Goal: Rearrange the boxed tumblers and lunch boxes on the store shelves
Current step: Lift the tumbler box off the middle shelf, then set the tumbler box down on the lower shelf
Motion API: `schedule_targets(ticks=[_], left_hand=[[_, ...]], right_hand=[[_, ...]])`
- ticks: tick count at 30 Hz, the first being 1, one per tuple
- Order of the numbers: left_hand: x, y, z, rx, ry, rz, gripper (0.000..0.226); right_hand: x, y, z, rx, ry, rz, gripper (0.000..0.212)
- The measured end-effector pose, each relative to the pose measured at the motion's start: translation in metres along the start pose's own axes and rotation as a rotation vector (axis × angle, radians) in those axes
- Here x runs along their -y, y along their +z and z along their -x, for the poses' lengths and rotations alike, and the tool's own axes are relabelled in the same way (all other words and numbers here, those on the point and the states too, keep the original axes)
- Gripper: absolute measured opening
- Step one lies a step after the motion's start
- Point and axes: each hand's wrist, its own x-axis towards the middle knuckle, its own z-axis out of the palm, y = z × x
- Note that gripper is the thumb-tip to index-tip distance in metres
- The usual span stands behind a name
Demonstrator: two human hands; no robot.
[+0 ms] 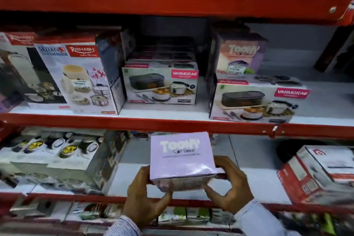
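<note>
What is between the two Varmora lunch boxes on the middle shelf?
Head view: only bare white shelf between the left Varmora box and the right one.

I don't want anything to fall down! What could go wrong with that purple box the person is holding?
1. The purple Toony box is pinched near its bottom edge by the left hand and right hand, away from the shelves, so it might tip or slip.
2. If it goes beside the other Toony box, which sits on a Varmora box, a bump could knock that one off.
</note>
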Motion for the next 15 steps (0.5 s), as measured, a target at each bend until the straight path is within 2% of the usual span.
schedule_targets(ticks=[3,7,15], left_hand=[[0.024,0.025,0.001,0.141,-0.215,0.004,0.051],[0.053,0.056,-0.01,0.275,-0.293,0.032,0.056],[0.073,0.072,-0.007,0.346,-0.443,-0.037,0.059]], right_hand=[[-0.046,0.016,0.013,0.055,0.221,-0.015,0.053],[-0.096,0.039,0.01,0.087,0.452,-0.041,0.053],[-0.126,0.048,0.017,0.152,0.597,-0.01,0.058]])
